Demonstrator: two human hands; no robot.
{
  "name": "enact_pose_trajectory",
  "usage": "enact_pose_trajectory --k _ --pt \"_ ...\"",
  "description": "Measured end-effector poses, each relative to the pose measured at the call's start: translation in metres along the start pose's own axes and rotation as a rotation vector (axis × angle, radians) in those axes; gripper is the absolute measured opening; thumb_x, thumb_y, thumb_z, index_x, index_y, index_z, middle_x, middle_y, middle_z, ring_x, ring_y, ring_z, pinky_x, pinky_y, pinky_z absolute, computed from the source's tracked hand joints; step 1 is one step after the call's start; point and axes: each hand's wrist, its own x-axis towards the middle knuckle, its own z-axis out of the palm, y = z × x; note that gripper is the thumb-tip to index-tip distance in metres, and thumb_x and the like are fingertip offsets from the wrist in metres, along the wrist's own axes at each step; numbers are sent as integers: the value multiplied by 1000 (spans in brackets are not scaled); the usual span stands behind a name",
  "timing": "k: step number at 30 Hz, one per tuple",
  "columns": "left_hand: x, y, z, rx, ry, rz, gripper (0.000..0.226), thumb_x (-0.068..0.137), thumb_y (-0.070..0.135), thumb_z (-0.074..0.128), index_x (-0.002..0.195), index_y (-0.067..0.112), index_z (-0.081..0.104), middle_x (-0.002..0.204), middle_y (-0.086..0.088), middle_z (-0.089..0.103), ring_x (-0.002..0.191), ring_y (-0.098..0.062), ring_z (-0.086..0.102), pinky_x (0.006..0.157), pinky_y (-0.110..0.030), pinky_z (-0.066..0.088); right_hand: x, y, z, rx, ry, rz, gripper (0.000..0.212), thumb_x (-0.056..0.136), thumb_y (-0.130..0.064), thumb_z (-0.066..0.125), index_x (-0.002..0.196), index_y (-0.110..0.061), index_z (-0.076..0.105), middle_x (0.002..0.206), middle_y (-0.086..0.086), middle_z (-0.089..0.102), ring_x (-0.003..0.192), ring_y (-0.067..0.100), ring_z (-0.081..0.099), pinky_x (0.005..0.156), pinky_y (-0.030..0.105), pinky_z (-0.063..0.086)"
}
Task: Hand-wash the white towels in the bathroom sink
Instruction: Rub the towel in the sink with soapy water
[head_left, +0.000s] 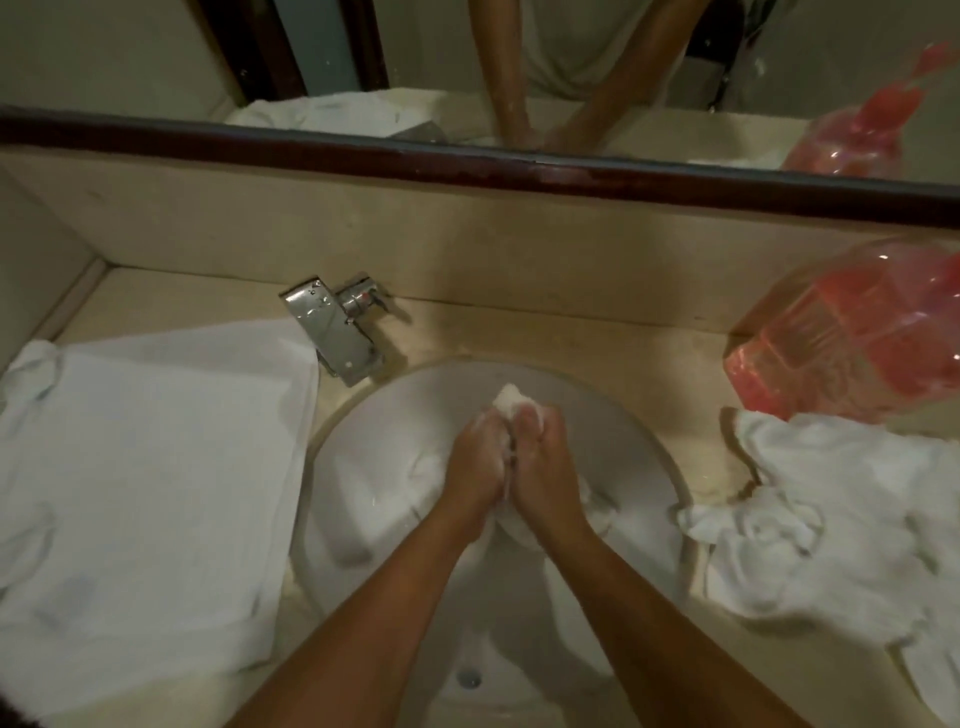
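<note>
Both hands are closed tight on one bunched white towel (511, 402) over the middle of the sink (374, 431). The left hand (478, 457) and right hand (545, 462) press knuckle to knuckle with a wad of cloth between them and a small tuft poking out past the fingertips. That grip reads as scrubbing cloth against cloth, which works soap through the fabric better than a flat rub. The rest of this towel trails down under the wrists into the bowl, so drips and suds fall into the basin and not onto the tabletop (519, 332).

The faucet (337, 325) sits at the sink's far-left rim, its spout angled toward the bowl; I see no water running.

To the left, a flat-spread towel (156, 467) lies on the tabletop, smooth and squared. To the right, a crumpled towel pile (831, 525) lies loose, its edge just beside the sink rim. One side is probably waiting and the other finished, but I cannot tell which.

A clear pink-tinted bottle (841, 332) lies behind the pile, likely the detergent, kept within the right hand's reach. The mirror (467, 62) behind reflects the forearms.
</note>
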Motion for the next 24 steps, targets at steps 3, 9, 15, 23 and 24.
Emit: enact_pose_trajectory --k 3,9,15,23,24 --pt "-1 16 5 -4 18 89 49 112 39 30 115 13 71 106 -7 75 99 -21 71 84 -32 57 11 -13 -8 112 34 93 27 114 -44 35 114 -25 54 109 -1 68 94 8 65 83 32 51" --pt "-2 33 13 40 -82 130 38 111 42 36 109 22 69 102 1 74 95 -12 71 83 -29 57 11 -22 -14 213 96 77 24 114 -40 37 114 -28 58 110 -2 71 92 5 68 74 22 51" --pt "17 23 0 91 -17 135 27 103 30 52 113 11 68 107 -8 74 98 -23 70 89 -41 58 -11 -9 -7 220 -76 143 24 114 -35 38 111 -27 61 99 -10 72 80 -6 69 67 11 51" --pt "53 -24 -27 -100 -142 -129 68 93 73 41 111 20 80 109 -10 79 108 -25 73 101 -44 54 52 56 -8 155 3 350 78 83 -72 67 133 -12 61 116 11 75 103 30 75 88 43 63" --pt "59 -34 -29 8 -139 -95 64 100 66 40 116 18 78 113 -7 78 109 -24 71 102 -44 53 51 66 -6 137 -32 369 82 81 -78 67 133 -16 62 114 8 76 99 26 76 86 38 64"
